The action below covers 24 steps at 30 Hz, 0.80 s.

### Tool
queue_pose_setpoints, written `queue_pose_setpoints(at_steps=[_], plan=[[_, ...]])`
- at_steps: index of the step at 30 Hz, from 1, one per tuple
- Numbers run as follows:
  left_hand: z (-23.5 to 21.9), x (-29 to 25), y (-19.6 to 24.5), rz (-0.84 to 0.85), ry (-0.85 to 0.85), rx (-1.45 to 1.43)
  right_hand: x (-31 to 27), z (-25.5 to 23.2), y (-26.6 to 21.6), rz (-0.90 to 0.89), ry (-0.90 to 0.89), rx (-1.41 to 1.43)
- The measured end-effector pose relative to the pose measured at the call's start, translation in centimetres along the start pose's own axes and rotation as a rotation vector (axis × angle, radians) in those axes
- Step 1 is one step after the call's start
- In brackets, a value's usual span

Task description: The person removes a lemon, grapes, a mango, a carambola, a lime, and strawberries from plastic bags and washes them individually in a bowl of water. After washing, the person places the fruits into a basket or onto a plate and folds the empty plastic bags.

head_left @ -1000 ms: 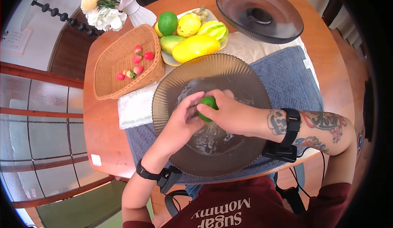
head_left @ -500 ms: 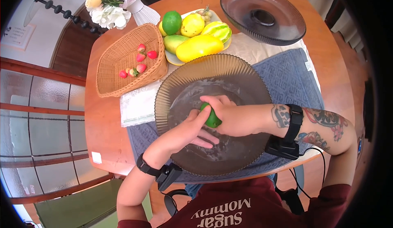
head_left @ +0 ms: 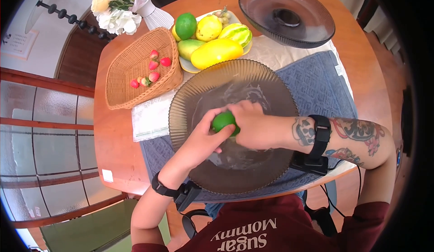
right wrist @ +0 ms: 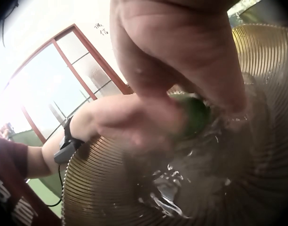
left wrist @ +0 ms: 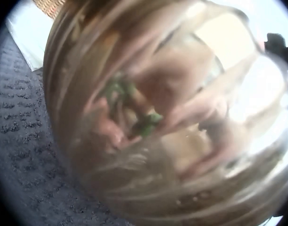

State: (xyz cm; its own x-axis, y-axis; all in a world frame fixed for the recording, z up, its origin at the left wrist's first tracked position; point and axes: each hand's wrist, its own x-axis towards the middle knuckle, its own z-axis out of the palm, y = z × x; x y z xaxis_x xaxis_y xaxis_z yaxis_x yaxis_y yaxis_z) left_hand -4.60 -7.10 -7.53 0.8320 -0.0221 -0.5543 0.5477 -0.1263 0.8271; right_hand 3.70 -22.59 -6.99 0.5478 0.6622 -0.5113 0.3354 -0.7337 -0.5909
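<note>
A smooth green lime sits between both hands over the water in a ribbed, smoky-brown glass bowl. My left hand holds it from the left, thumb along the near side and fingers round the far side. From the right, my right hand grips the same fruit, its fingers reaching past it. In the right wrist view, the lime shows between thumb and fingers, with fingertips at the water. Seen through the bowl's wall in the left wrist view, hands and lime are blurred.
Left of the bowl stands a wicker basket with several strawberries. Behind is a plate of fruit, including a yellow papaya-shaped fruit. A second glass bowl stands far right. A blue towel lies under the near bowl; a flower vase stands behind.
My left hand slipped below the lime with fingers spread, then came back round its left side. The lime has turned and shifted slightly left, and the water moves.
</note>
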Motion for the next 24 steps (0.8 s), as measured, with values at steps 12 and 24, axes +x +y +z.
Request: queue_pose_setpoints(at_steps=[12, 24], plan=[[-1.0, 0.5, -1.0, 0.012, 0.081, -0.001, 0.5, -1.7, 0.0, 0.409, -0.07, 0.79], [-0.3, 0.3, 0.1, -0.108, 0.0, -0.282, 0.4, 0.0, 1.6, 0.153, -0.214, 0.896]])
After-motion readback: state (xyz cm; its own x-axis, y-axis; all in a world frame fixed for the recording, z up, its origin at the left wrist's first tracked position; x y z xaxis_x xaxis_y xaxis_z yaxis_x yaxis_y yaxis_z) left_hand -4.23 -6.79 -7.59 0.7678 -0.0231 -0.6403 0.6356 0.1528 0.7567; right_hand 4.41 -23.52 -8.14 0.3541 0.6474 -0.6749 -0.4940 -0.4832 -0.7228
